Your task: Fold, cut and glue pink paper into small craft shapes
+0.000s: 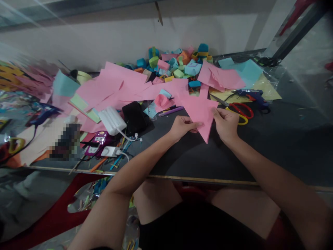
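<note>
A pink sheet of paper [199,110], folded to a downward point, lies on the dark table [273,146] in front of me. My left hand [182,126] pinches its left edge with fingers closed on the paper. My right hand [227,122] grips its right edge, thumb on top. Both hands rest on the tabletop.
Red and yellow scissors [240,111] and a blue glue gun [253,95] lie just right of my hands. A pile of small folded paper boxes [179,64] sits at the back. Loose pink sheets [114,86], a white power bank [112,120] and a black pouch [134,117] lie left.
</note>
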A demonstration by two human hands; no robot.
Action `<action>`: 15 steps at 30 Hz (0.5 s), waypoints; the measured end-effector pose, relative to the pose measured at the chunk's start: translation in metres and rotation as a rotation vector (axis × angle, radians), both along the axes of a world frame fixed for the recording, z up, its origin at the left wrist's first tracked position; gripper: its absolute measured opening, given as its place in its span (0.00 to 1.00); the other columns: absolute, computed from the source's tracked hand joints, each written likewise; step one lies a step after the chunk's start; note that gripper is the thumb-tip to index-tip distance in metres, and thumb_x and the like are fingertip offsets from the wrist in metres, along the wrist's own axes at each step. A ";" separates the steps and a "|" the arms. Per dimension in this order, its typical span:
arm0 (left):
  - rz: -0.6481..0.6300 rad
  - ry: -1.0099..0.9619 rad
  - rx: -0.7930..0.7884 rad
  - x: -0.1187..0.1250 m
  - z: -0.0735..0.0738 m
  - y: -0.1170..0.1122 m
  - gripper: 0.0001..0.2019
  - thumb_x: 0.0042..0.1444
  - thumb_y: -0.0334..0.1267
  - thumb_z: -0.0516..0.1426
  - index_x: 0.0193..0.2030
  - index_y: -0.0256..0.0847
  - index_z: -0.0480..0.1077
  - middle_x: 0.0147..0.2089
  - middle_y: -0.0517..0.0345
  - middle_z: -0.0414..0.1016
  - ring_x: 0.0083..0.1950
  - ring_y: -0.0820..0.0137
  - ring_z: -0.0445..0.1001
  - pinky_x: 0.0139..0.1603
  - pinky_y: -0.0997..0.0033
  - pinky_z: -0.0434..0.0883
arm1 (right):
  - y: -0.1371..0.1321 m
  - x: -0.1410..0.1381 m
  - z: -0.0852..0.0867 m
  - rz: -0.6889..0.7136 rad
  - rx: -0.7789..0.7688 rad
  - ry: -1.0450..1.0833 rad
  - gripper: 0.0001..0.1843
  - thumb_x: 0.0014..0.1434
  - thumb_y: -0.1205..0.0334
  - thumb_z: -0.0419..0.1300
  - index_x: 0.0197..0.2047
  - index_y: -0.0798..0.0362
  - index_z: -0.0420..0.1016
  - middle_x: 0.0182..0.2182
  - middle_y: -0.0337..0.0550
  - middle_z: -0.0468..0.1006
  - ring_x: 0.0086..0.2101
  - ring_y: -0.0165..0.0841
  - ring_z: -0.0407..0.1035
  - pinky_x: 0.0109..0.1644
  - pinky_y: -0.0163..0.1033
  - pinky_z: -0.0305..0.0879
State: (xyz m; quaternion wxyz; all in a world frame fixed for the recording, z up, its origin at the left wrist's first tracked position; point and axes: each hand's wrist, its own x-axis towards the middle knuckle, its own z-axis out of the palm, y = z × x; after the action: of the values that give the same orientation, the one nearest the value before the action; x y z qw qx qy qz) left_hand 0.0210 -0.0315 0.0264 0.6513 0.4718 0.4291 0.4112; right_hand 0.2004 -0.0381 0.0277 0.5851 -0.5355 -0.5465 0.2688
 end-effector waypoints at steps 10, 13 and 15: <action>0.175 -0.050 0.048 0.000 -0.002 0.004 0.24 0.34 0.54 0.75 0.30 0.36 0.81 0.30 0.55 0.82 0.25 0.78 0.75 0.28 0.75 0.76 | -0.001 -0.004 0.002 0.072 -0.019 0.088 0.23 0.53 0.38 0.69 0.24 0.51 0.81 0.19 0.34 0.69 0.23 0.27 0.61 0.28 0.36 0.58; 0.187 -0.008 0.058 -0.001 0.001 0.003 0.20 0.37 0.51 0.75 0.30 0.37 0.81 0.31 0.55 0.82 0.26 0.77 0.75 0.29 0.74 0.77 | -0.002 -0.005 0.008 0.075 -0.009 0.082 0.23 0.53 0.39 0.70 0.25 0.51 0.82 0.19 0.34 0.70 0.23 0.26 0.60 0.29 0.36 0.59; 0.192 0.004 0.058 -0.001 0.003 0.003 0.19 0.38 0.49 0.75 0.30 0.37 0.81 0.30 0.55 0.82 0.26 0.77 0.76 0.29 0.74 0.77 | -0.002 -0.004 0.009 0.080 -0.025 0.071 0.24 0.52 0.38 0.70 0.25 0.52 0.82 0.20 0.35 0.72 0.23 0.27 0.61 0.29 0.36 0.60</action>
State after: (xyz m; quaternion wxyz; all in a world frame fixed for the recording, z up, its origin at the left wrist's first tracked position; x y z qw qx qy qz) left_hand 0.0198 -0.0289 0.0290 0.5939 0.4482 0.4615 0.4830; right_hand 0.1963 -0.0399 0.0370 0.5863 -0.5104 -0.5430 0.3176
